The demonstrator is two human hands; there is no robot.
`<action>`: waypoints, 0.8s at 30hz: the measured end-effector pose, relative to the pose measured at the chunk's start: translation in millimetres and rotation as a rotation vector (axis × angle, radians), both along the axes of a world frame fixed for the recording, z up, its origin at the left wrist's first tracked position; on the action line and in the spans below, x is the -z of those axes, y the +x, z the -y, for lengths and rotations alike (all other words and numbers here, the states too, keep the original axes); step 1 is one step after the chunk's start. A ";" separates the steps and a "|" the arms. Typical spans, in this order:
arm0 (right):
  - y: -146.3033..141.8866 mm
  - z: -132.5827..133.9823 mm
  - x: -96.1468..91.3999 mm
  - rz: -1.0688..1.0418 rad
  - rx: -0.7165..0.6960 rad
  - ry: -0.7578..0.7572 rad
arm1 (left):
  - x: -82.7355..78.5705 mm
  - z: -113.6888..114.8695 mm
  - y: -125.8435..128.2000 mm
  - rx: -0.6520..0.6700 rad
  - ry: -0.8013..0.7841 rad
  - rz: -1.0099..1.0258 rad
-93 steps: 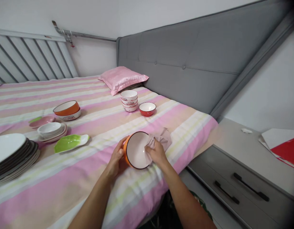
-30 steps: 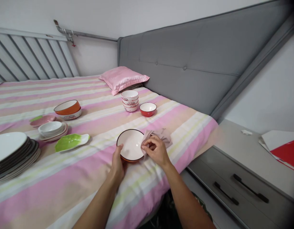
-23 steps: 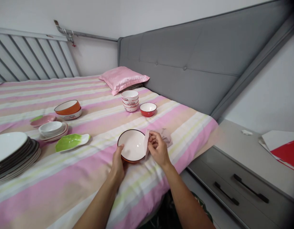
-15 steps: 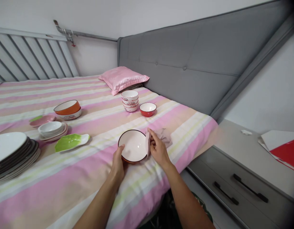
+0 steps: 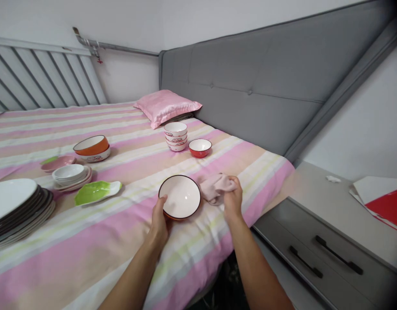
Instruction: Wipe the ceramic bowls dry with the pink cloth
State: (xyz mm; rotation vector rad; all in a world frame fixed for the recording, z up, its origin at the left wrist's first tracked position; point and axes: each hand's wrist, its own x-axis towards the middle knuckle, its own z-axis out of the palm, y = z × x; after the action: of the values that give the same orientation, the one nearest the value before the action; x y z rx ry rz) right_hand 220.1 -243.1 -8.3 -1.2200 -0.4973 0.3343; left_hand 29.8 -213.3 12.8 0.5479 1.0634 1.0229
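My left hand [image 5: 160,219] grips the left rim of a bowl [image 5: 180,196], its thumb over the edge and the other fingers hidden underneath. The bowl is white inside with a dark rim and a bit of orange outside, tilted toward me. A pale pink cloth [image 5: 216,187] hangs bunched from my right hand [image 5: 233,199], which is closed on it just right of the bowl. Beyond them a small red bowl [image 5: 200,148] sits beside a stack of white patterned bowls [image 5: 176,137].
Left on the striped bed [image 5: 121,232] are a green leaf-shaped dish [image 5: 93,192], small white bowls [image 5: 68,173], a tilted orange bowl [image 5: 91,146] on a white one, and a plate stack [image 5: 20,211]. A pink pillow [image 5: 167,106] lies behind; a grey nightstand [image 5: 314,215] stands right.
My right hand has moved right with the cloth, away from the bowl's right rim, which now shows fully. The left hand and bowl have barely moved.
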 end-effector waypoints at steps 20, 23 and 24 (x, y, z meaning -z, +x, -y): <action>24.2 -1.6 -6.0 0.258 0.119 0.137 | 9.1 -0.8 0.3 0.033 0.134 -0.059; 6.2 -5.0 -5.9 0.303 -0.030 0.138 | 16.3 -1.2 -2.5 0.067 0.252 -0.085; -0.1 -4.8 -7.5 0.337 -0.062 0.146 | 18.2 -1.2 -3.8 0.084 0.301 -0.101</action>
State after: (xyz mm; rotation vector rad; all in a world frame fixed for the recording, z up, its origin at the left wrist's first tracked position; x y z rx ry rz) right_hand 220.0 -238.4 -0.8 -1.1240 -0.8370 0.1406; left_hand 26.0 -212.1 -5.4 0.8896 0.9712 1.0975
